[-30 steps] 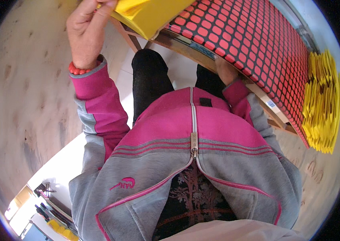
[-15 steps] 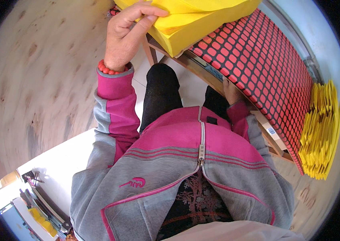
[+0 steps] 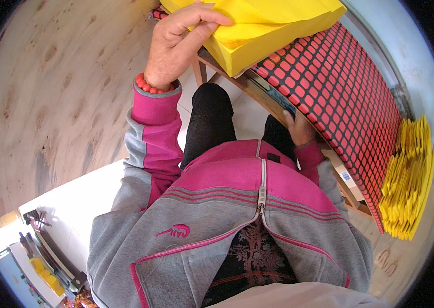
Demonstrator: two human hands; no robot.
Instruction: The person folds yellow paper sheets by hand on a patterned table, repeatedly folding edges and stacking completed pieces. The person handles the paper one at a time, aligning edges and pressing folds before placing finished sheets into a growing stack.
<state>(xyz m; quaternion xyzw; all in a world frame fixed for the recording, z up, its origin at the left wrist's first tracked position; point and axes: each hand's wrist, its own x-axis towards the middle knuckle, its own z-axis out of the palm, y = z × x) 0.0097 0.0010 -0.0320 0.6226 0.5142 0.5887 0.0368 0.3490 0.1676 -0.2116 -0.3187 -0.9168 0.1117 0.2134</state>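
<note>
My left hand (image 3: 178, 43) rests with its fingers curled over the near edge of a thick stack of yellow paper sheets (image 3: 273, 31) at the top of the view. The stack lies on a red mat with a black grid pattern (image 3: 350, 97) that covers a wooden table. My right hand (image 3: 299, 128) is low beside my knee, gripping the table's wooden front edge (image 3: 258, 92) under the mat. A red bead bracelet circles my left wrist. My pink and grey zipped jacket fills the lower middle.
A second pile of yellow folded paper pieces (image 3: 407, 185) lies at the right end of the mat. Pale wooden flooring (image 3: 58, 102) spreads to the left. A white surface (image 3: 73, 205) and a rack with small yellow items (image 3: 42, 267) sit at lower left.
The view has shifted so the yellow stack and my left hand sit more central. My left hand has settled its fingers onto the stack's near edge. My right hand stays on the table edge.
</note>
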